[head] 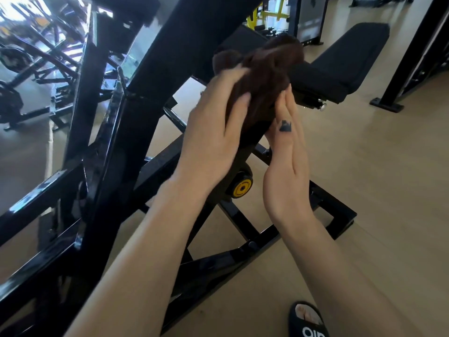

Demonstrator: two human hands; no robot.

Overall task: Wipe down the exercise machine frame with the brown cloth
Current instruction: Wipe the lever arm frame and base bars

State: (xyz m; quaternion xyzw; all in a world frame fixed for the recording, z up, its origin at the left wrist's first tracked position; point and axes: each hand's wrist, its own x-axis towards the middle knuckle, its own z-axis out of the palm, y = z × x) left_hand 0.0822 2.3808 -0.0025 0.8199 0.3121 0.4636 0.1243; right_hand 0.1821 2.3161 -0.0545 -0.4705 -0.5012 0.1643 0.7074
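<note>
The left hand [213, 132] presses the brown cloth [264, 76] on the black frame [150, 76]; the right hand [286, 161], fingers straight, seems to touch it.

the brown cloth [268, 76] is bunched over a slanted black bar of the exercise machine frame [150, 69]. the left hand [213, 132] lies on the cloth's near side, fingers spread and slightly bent over it. the right hand [288, 166] stands edge-on just beside the bar, fingers straight, tips touching the cloth's lower edge. a yellow-faced round knob [241, 188] sits on the frame below the hands. behind the cloth a black padded seat [340, 69] stretches right. a foot in a black slipper [307, 321] stands on the tan floor [376, 190] at the bottom edge.
</note>
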